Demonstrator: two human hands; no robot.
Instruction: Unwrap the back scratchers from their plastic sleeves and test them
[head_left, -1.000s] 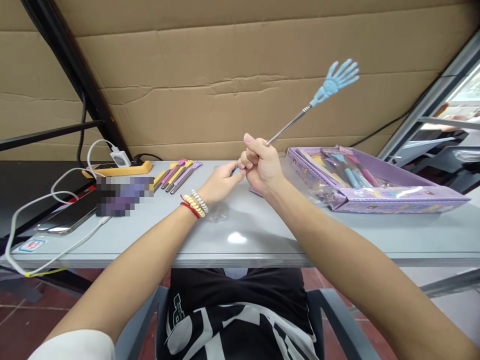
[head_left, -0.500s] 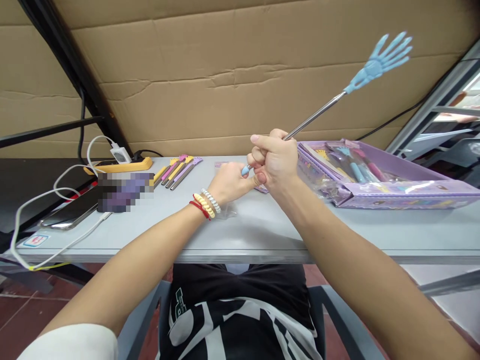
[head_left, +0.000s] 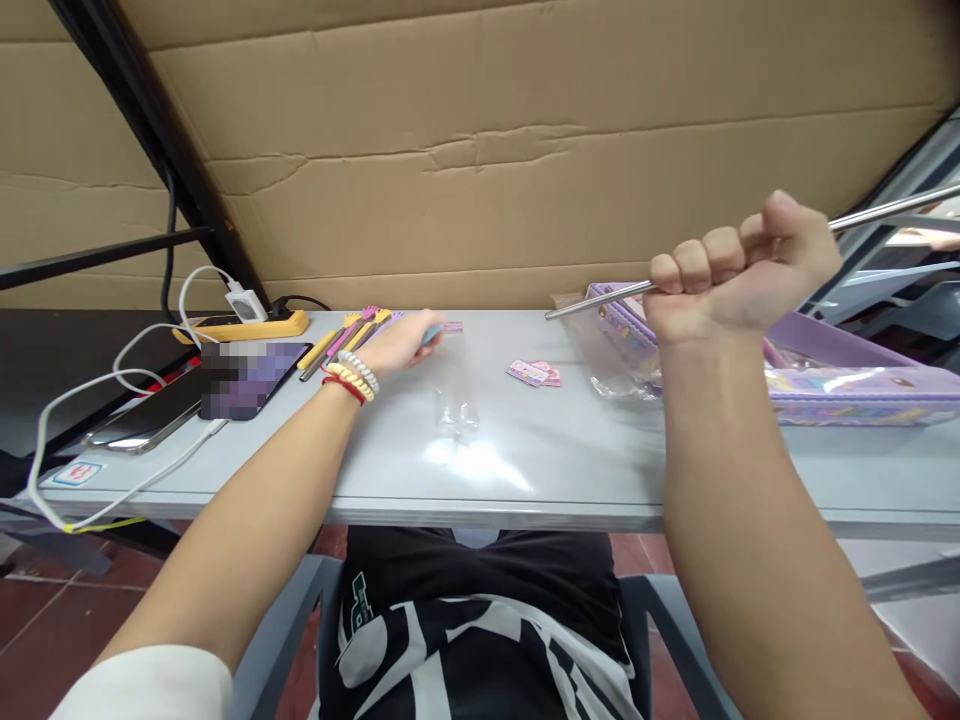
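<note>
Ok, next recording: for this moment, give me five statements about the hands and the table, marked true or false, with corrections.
1. The right hand is closed around a metal rod. True.
2. Both ends of the rod are in the picture. False: it runs out past the right edge.
3. A blue piece shows at the fingers of the left hand. True.
4. The left hand is inside the purple box. False: it is beside the coloured sticks, well left of the box.
5. Small pink cards lie on the table between the hands. True.
</note>
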